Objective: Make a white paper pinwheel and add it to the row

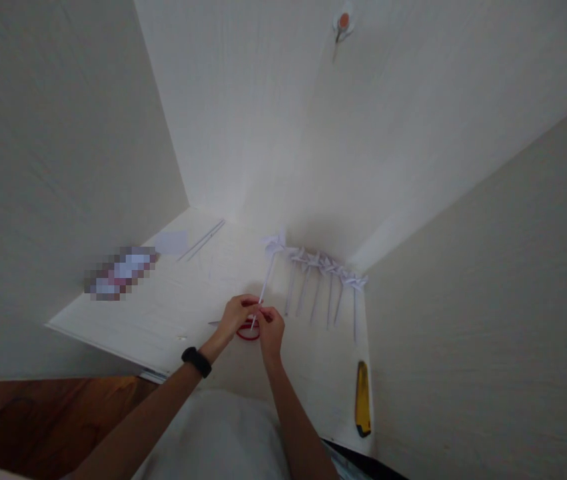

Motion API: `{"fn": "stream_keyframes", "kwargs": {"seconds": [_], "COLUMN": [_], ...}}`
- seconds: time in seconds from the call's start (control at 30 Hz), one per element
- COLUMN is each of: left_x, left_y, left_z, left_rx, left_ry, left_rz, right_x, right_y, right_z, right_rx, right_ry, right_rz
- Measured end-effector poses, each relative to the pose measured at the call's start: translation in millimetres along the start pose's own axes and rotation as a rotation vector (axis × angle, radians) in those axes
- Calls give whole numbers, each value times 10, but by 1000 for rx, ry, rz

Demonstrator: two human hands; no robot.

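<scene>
A white paper pinwheel [275,245] points away from me on its thin white stick. My left hand [237,313], with a black band on its wrist, pinches the stick's lower part. Close beside it, my right hand [271,328] has its fingers closed on the same stick near the lower end. The fingertips of both hands nearly meet, and the exact grip is partly hidden. Under them lies a pair of scissors with red handles [248,337], partly covered by the hands. To the right, several finished-looking pinwheels [317,262] lie in a row, sticks toward me.
Two thin sticks [203,241] and a pale paper sheet [172,243] lie at the back left, near a blurred-out object [122,272]. A yellow utility knife [362,400] rests at the right edge. Walls enclose the white surface [153,320]; a hook [343,25] hangs on one.
</scene>
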State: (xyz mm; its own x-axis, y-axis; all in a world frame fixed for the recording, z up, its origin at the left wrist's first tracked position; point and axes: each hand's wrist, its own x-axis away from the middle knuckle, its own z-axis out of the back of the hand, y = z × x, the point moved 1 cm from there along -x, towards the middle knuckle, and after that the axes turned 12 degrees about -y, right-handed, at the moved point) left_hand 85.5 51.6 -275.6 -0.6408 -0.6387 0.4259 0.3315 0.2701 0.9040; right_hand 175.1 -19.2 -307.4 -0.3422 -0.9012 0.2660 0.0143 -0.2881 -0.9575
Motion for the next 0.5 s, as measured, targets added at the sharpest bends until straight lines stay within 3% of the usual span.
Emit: {"fn": "stream_keyframes", "kwargs": {"seconds": [0.3, 0.5], "left_x": [-668, -983], "left_y": [145, 175], "left_z": [-109, -157], "left_rx": [-206, -346], "left_ry": [47, 41], "left_rz": [40, 120], "right_x": [-502, -733], "right_y": [8, 67], "right_z": [282, 399], "right_rx": [124, 233], "right_ry": [106, 172], "right_rz": [-70, -121]}}
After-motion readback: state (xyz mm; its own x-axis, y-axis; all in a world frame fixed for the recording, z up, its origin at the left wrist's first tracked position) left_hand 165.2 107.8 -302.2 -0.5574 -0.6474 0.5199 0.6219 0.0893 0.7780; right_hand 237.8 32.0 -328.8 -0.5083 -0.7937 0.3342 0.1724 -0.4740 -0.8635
